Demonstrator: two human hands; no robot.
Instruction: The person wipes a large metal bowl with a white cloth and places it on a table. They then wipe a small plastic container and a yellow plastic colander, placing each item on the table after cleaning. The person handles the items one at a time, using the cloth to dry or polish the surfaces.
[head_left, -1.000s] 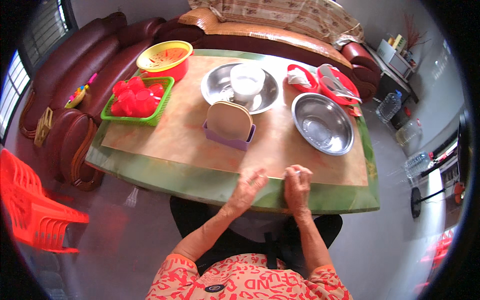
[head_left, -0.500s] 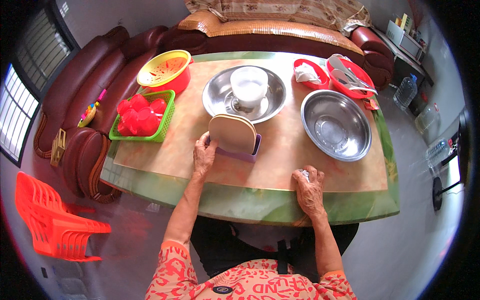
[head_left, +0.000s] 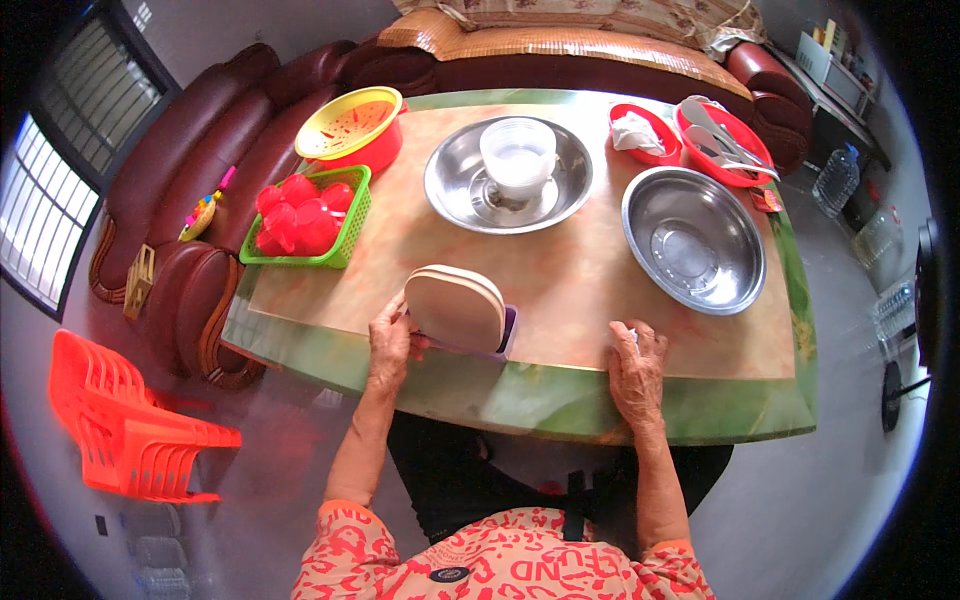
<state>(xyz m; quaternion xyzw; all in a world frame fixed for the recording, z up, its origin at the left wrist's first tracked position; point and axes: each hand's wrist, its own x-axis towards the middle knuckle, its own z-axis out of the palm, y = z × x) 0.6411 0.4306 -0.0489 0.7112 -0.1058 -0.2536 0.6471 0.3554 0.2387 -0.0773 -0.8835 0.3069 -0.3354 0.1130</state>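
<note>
My left hand (head_left: 392, 338) grips the left side of a purple rack (head_left: 510, 330) close to the table's near edge. Several thin, rounded cream-and-grey boards (head_left: 455, 308) stand upright in it. To the right, my right hand (head_left: 638, 372) rests on the tabletop with its fingers curled around a small crumpled white wad (head_left: 633, 334), mostly hidden by the fingers. Beyond the rack sits a steel basin (head_left: 440, 190) holding a stack of clear plastic bowls (head_left: 518, 155). A second steel basin (head_left: 695, 240) lies farther right of it.
At the table's left are a green basket (head_left: 350, 222) of red cups (head_left: 300, 220) and a yellow colander (head_left: 318, 140) on a red tub. Two red containers (head_left: 668, 150) at the far right hold white cloth or paper and ladles. Stacked orange chairs (head_left: 120, 430) stand left of the table.
My left hand has drawn the rack with its boards nearer to the table's front edge and slightly left. My right hand stays on the table with the white wad. The view has shifted slightly.
</note>
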